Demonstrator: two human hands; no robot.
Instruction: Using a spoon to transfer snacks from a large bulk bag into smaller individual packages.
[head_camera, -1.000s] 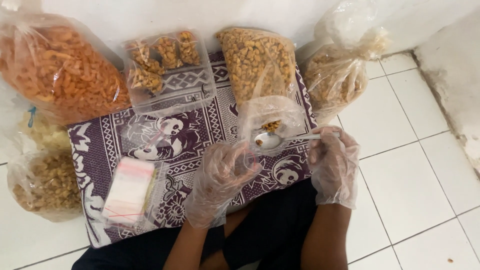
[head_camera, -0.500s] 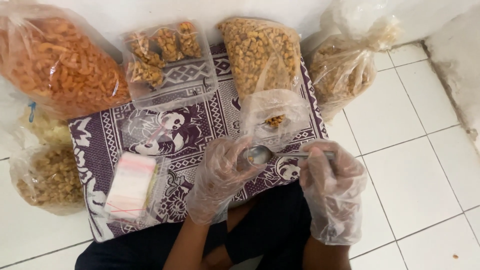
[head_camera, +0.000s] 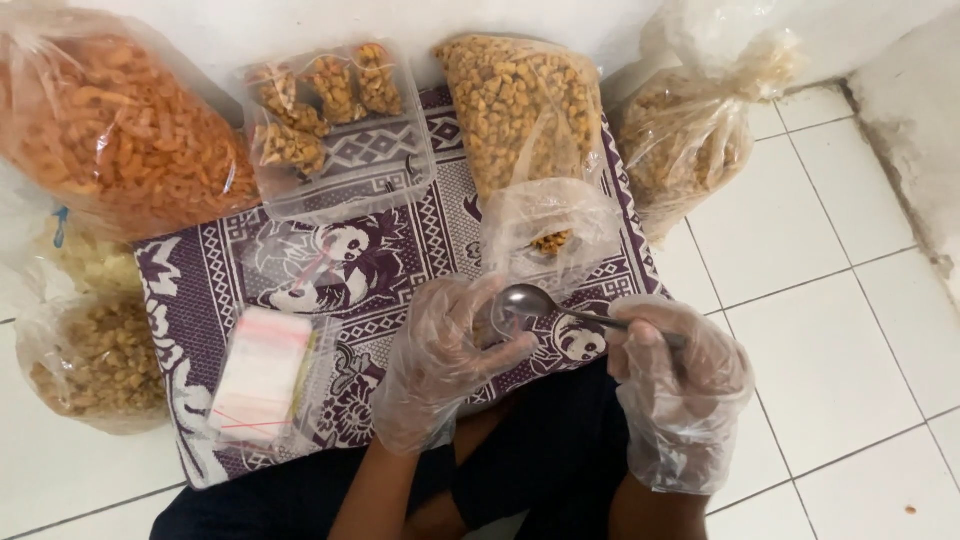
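Frame centre: right hand (head_camera: 680, 385) grips 1 stiff, slick metal spoon (head_camera: 530, 300) by its handle; left hand (head_camera: 440, 360) pinches a limp, light small clear pouch (head_camera: 487, 325), best held at its mouth.

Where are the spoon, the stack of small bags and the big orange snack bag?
spoon (head_camera: 527, 299), head view, on its bowl.
stack of small bags (head_camera: 258, 373), head view, on its top.
orange snack bag (head_camera: 110, 140), head view, on its middle.

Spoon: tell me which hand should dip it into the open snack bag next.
Right. The right hand holds the spoon by its handle, bowl pointing toward the open snack bag. The left hand is cupped at the spoon's bowl.
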